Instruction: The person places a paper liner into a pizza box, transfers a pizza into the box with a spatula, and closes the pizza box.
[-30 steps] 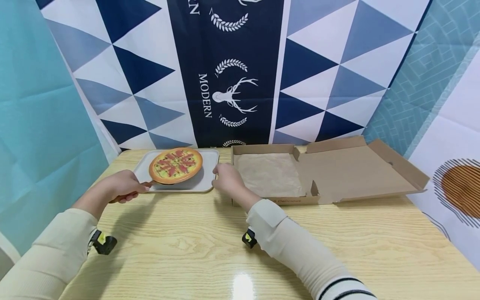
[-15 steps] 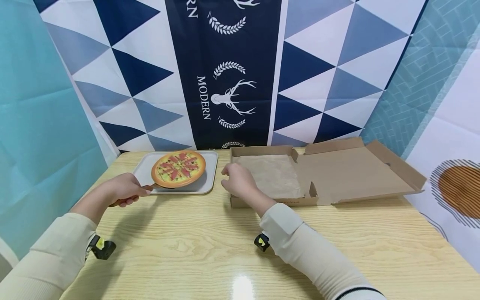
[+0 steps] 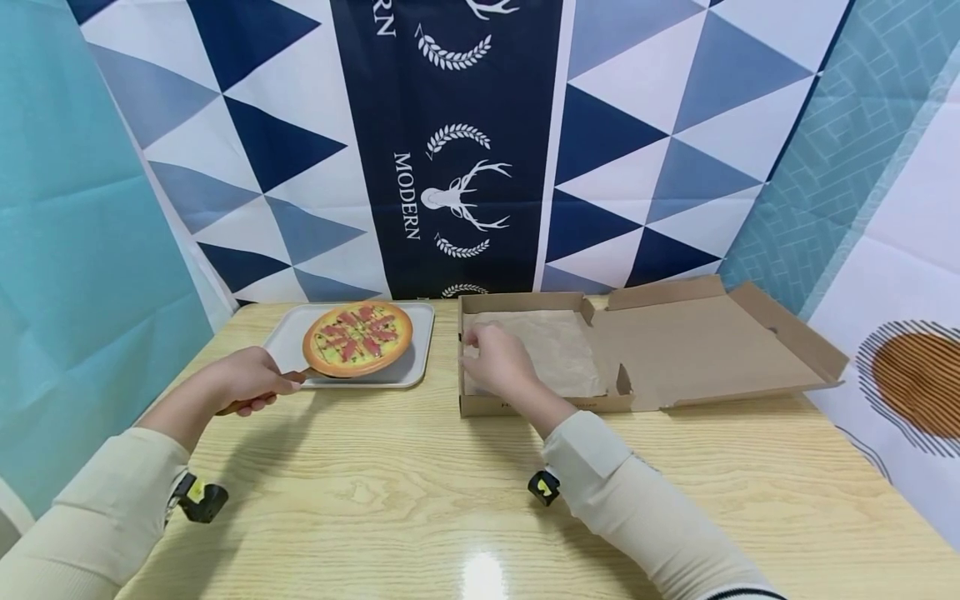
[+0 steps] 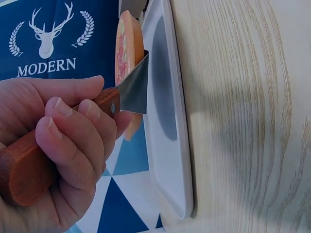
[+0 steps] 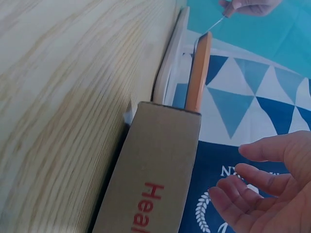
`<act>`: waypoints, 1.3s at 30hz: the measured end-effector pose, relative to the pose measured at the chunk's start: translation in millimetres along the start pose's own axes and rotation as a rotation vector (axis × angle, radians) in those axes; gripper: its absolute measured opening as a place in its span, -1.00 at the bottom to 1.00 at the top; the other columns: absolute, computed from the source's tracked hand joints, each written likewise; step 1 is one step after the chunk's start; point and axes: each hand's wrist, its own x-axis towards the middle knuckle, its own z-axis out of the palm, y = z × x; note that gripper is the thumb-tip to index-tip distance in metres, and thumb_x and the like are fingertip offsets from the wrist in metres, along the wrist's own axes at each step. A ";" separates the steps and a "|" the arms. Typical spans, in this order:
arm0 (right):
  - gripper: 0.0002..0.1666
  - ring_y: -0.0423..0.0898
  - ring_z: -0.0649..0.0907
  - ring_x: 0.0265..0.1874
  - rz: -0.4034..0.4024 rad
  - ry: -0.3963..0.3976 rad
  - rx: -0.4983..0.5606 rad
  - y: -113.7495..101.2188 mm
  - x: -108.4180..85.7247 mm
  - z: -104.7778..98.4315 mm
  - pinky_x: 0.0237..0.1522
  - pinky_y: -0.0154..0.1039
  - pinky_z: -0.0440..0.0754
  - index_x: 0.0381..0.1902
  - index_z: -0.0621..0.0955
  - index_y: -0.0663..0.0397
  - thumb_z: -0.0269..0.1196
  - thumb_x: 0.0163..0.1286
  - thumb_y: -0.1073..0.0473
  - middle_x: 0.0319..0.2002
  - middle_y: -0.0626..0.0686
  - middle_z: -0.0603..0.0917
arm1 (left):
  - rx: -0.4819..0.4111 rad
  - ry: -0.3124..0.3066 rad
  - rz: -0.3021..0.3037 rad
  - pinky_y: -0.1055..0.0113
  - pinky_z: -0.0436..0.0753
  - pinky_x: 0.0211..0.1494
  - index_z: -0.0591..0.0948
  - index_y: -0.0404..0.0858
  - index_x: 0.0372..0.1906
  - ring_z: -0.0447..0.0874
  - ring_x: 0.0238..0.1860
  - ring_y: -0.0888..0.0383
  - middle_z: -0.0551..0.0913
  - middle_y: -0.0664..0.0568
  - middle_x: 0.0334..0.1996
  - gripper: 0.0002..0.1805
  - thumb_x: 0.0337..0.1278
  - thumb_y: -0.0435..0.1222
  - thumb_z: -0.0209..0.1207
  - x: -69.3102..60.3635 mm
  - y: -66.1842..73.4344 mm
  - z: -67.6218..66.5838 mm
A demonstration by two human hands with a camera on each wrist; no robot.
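Observation:
My left hand (image 3: 247,382) grips the wooden handle of a metal-bladed spatula (image 4: 135,91). On its blade lies a whole pizza (image 3: 358,340) with red and yellow topping, raised over the pale tray (image 3: 289,340), which shows the pizza's shadow in the left wrist view. Over the left part of an opened cardboard pizza box (image 3: 480,406) hovers my right hand (image 3: 501,362). Its fingers are loosely bent and hold nothing, as the right wrist view (image 5: 269,187) shows. Brown paper (image 3: 558,350) lines the box.
The box lid (image 3: 697,342) lies folded out to the right, its side flaps standing up. Tray and box sit side by side at the back of the wooden table (image 3: 360,492), with a narrow gap between. A patterned cloth (image 3: 465,125) hangs behind them.
My right hand has moved right, from beside the tray's right edge to over the box. The pizza on the spatula has shifted very slightly to the right; my left hand keeps its grip.

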 end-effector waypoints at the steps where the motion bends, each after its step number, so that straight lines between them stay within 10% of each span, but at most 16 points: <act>1: -0.73 0.05 0.63 -0.08 -0.003 0.005 -0.003 1.6 -0.9 -0.9 -0.04 -0.07 0.58 -0.11 0.65 0.24 0.25 0.21 0.32 -0.12 0.14 0.66 | 0.000 -0.001 0.001 0.37 0.35 -0.59 0.42 -0.16 -0.70 0.31 -0.73 0.23 0.33 0.11 -0.77 -0.56 0.33 -0.17 0.14 -0.3 0.4 -0.2; 39: -0.76 0.11 0.63 -0.19 0.011 0.091 -0.066 67.9 -23.9 -36.7 -0.09 0.00 0.59 -0.14 0.65 0.32 0.28 0.22 0.32 -0.15 0.23 0.66 | -0.007 -0.013 0.036 0.36 0.33 -0.60 0.47 -0.18 -0.64 0.31 -0.72 0.22 0.35 0.09 -0.73 -0.61 0.32 -0.17 0.16 -11.7 16.4 3.6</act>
